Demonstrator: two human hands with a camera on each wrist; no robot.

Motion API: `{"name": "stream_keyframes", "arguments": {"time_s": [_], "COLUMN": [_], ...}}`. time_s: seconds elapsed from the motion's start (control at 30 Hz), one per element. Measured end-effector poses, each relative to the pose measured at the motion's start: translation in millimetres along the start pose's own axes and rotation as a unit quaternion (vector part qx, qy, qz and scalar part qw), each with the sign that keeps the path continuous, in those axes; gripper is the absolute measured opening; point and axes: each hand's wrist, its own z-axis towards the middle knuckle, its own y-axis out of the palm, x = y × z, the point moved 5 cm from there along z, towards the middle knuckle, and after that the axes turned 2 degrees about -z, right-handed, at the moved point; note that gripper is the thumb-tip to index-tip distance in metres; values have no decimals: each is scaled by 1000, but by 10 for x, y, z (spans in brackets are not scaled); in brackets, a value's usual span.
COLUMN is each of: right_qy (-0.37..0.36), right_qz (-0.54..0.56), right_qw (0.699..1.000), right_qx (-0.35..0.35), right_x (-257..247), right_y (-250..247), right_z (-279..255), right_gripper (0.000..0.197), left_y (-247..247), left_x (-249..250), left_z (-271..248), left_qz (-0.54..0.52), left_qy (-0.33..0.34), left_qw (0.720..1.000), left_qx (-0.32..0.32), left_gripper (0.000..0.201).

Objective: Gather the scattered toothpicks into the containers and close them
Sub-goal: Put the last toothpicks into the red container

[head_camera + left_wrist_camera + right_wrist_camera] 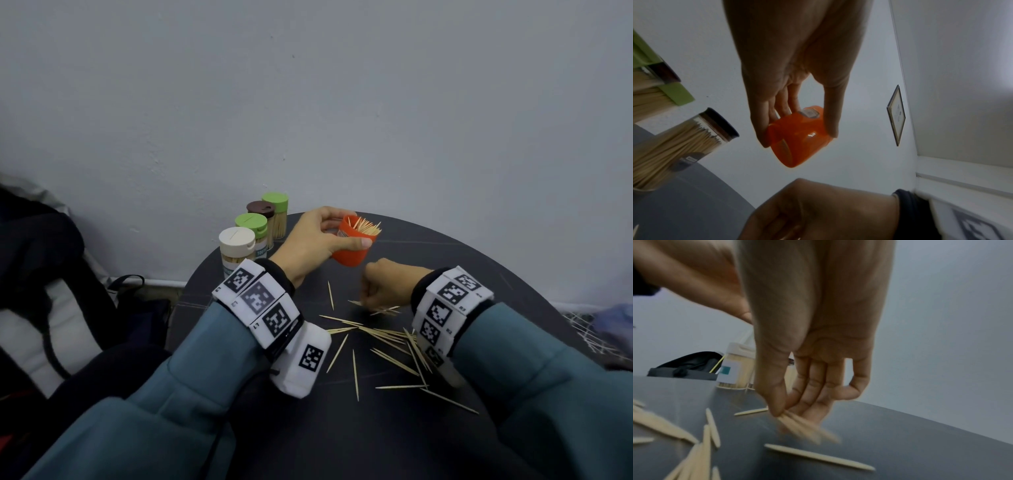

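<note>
My left hand (322, 240) grips an open orange container (352, 246) above the dark round table (479, 267), tilted, with toothpicks (366, 226) sticking out of its mouth. In the left wrist view my thumb and fingers (830, 113) wrap the orange container (797, 138). Below it, my right hand (387, 284) is down at the table, its thumb and fingers pinching a small bundle of toothpicks (803, 426). Several loose toothpicks (380, 339) lie scattered on the table in front of me.
Four closed toothpick jars stand in a row at the table's back left: a white-lidded jar (236, 250), two green-lidded jars (251, 229) (275, 209) and a brown-lidded jar (260, 212). A dark bag (51, 291) sits left of the table. A wall rises behind.
</note>
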Motion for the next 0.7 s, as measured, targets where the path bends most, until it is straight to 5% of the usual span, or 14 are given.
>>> {"name": "stream_keyframes", "arguments": {"time_s": [0.17, 0.27, 0.33, 0.47, 0.53, 0.6, 0.7], "right_qy": [-9, 1, 17, 15, -4, -19, -12], "right_qz": [59, 86, 157, 381, 424, 431, 411], "right_qw": [997, 988, 958, 822, 778, 766, 794], "right_qx": [46, 131, 241, 423, 464, 476, 447], "right_x": [190, 309, 391, 423, 341, 228, 106], "right_y": [-143, -296, -488, -871, -1003, -1066, -963], "right_z": [-122, -190, -274, -551, -658, -684, -588], "right_gripper": [21, 20, 17, 3, 1, 2, 3], "left_y": [-4, -3, 6, 26, 24, 21, 23], "left_x": [-9, -24, -43, -53, -50, -49, -73], "left_z": [9, 15, 19, 21, 8, -2, 5], "left_qz": [-5, -13, -13, -9, -13, -8, -13], "left_qy": [6, 6, 6, 4, -2, -5, -5], "left_qw": [1000, 1000, 1000, 1000, 1000, 1000, 1000], "left_qx": [-1, -2, -4, -11, -12, -12, -10], "left_gripper": [52, 51, 50, 49, 48, 47, 45]}}
